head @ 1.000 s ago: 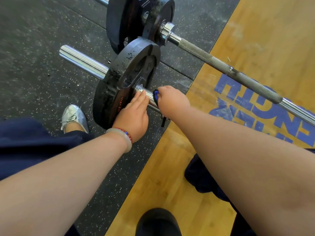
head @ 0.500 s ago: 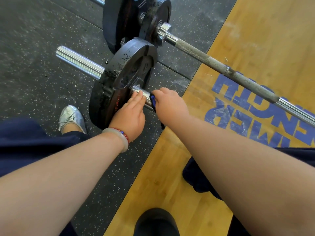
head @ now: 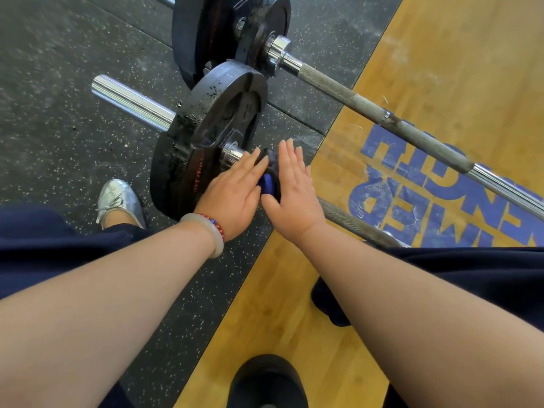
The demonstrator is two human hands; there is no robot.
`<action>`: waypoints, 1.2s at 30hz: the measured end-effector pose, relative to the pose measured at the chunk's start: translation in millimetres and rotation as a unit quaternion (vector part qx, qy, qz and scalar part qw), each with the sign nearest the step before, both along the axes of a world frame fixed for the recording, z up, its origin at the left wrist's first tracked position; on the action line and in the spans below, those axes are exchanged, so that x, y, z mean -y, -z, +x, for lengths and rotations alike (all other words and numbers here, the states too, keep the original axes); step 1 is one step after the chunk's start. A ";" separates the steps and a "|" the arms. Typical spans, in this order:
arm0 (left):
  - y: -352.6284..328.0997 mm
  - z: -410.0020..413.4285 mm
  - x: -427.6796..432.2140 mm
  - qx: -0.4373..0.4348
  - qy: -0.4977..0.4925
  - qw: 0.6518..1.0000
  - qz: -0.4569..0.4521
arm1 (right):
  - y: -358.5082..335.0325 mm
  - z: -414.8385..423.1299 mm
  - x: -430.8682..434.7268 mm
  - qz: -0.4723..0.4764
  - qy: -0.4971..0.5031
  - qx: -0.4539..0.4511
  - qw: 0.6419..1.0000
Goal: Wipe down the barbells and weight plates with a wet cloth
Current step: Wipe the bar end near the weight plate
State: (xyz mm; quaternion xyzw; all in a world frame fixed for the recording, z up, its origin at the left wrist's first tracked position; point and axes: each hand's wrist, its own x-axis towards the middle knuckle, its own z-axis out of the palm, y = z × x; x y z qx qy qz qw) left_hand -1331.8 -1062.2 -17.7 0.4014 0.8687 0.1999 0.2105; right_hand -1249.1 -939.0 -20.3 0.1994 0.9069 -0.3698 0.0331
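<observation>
Fingers straight on both sides: left fingers (head: pixel 250 164) held together, right fingers (head: pixel 290 156) slightly fanned. The left hand (head: pixel 232 192) and right hand (head: pixel 293 192) press flat against each other with the blue cloth (head: pixel 268 181) sandwiched between the palms. The cloth sits on the near barbell (head: pixel 132 103), just beside the collar. The black weight plate (head: pixel 212 128) stands upright on the bar, its rim glistening with droplets, with red lettering low on its face. Its chrome sleeve pokes out left over the speckled rubber floor (head: pixel 59 83). Beyond lies a second barbell (head: pixel 368 110), its knurled grey shaft crossing the wooden platform (head: pixel 471 54).
</observation>
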 end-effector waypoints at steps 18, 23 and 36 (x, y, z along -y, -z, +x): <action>3.1 7.7 -45.8 -0.055 -0.111 0.991 -0.051 | 24.7 24.1 -20.2 0.160 -0.021 0.099 0.982; 7.7 18.6 -43.3 -0.012 -0.125 0.991 -0.041 | 26.7 24.6 -22.5 0.135 -0.017 0.096 0.986; 26.0 0.4 -26.5 -0.127 0.055 0.988 -0.071 | 24.2 18.6 -22.9 0.169 -0.028 0.153 0.973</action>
